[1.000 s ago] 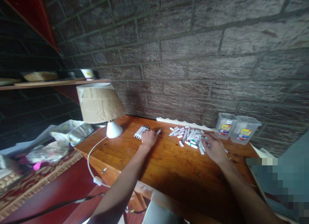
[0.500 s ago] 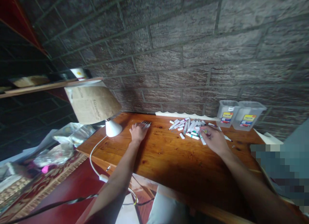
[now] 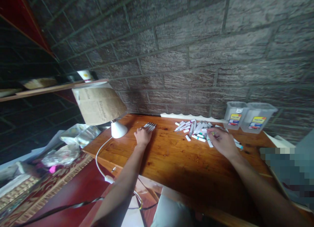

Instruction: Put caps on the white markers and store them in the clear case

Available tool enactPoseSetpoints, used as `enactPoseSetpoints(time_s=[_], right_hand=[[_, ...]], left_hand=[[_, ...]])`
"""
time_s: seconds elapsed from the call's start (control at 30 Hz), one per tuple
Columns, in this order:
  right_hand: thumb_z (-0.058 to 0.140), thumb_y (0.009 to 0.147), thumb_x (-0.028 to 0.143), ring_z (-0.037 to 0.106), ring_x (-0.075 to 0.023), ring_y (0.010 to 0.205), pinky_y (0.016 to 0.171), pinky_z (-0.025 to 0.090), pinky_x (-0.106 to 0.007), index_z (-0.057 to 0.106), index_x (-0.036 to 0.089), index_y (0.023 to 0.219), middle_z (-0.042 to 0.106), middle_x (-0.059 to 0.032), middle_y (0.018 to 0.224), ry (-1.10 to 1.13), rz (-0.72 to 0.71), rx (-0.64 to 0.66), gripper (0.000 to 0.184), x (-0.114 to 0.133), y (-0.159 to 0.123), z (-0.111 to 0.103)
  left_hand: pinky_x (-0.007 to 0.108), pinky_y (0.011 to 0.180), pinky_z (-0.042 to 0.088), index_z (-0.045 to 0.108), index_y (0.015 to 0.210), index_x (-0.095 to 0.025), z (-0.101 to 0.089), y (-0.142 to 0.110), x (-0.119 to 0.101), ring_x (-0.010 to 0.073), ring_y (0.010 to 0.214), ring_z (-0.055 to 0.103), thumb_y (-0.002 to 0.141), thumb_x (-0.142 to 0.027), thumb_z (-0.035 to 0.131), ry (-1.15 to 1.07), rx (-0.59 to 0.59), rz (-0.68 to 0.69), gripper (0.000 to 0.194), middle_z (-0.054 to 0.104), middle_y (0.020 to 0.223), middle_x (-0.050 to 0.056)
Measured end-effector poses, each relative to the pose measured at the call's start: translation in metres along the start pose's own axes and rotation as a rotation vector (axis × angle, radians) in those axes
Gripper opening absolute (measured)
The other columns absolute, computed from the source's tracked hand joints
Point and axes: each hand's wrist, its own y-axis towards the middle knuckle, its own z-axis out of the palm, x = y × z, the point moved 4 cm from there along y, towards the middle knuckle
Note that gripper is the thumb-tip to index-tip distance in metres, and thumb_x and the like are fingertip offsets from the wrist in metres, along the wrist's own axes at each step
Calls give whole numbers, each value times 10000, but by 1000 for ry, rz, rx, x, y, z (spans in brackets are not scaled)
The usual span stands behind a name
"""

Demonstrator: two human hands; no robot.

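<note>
On a wooden table (image 3: 171, 161) my left hand (image 3: 142, 136) lies over a neat row of white markers (image 3: 150, 126), fingers bent down onto them. A loose heap of white markers (image 3: 193, 129) with coloured caps lies to the right. My right hand (image 3: 222, 142) rests at that heap's right edge, fingers curled around a marker (image 3: 211, 133) with a pale tip. More markers poke out beyond this hand on the right.
A table lamp (image 3: 103, 106) with a paper shade stands at the table's left end, its white cord (image 3: 99, 161) hanging off the edge. Two clear plastic tubs (image 3: 247, 117) stand by the brick wall at right. Plastic bags (image 3: 73, 138) lie on the left.
My left hand moved from beside the marker row onto it, and the single marker near it is gone from view. My right hand shifted slightly right at the heap.
</note>
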Motion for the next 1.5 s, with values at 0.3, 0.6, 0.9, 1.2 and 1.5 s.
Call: enactPoseSetpoints(time_s=[0.3,0.6,0.9,1.2,1.5], right_hand=[[514,862,360,655,-162,614,682,518,-302,716,210,921,747,-50,914,41,26,34,258,1,0,2],[495,864,388,650,-172,620,691,512,-305,728,203,918,746,-58,876,-1,18,15,303,2,-1,2],[513,866,372,656,-169,625,668,506,-300,729,215,895,749,-45,868,11,13,45,268,1,-1,2],[517,868,363,654,-167,614,657,510,-297,727,227,870,752,-28,833,30,5,70,250,6,-1,3],[514,885,363,662,-164,631,692,513,-293,728,227,884,749,-21,836,23,-9,87,254,6,-1,4]], left_hand=[[446,926,422,668,1190,-232,-1,-2,-1,321,1149,514,892,-419,504,3,-12,-7,388,625,1221,140],[482,1106,303,384,1454,-169,17,9,17,315,1353,410,876,-626,434,-79,94,-41,739,429,1492,170],[535,1023,376,486,1354,-203,17,5,11,332,1261,486,878,-611,420,-65,120,-36,630,542,1368,156],[528,1023,380,502,1335,-194,15,3,9,337,1256,495,869,-599,440,-88,126,-70,621,560,1347,164],[524,1043,358,462,1386,-171,15,4,8,336,1287,464,860,-540,509,-109,101,-71,644,517,1394,182]])
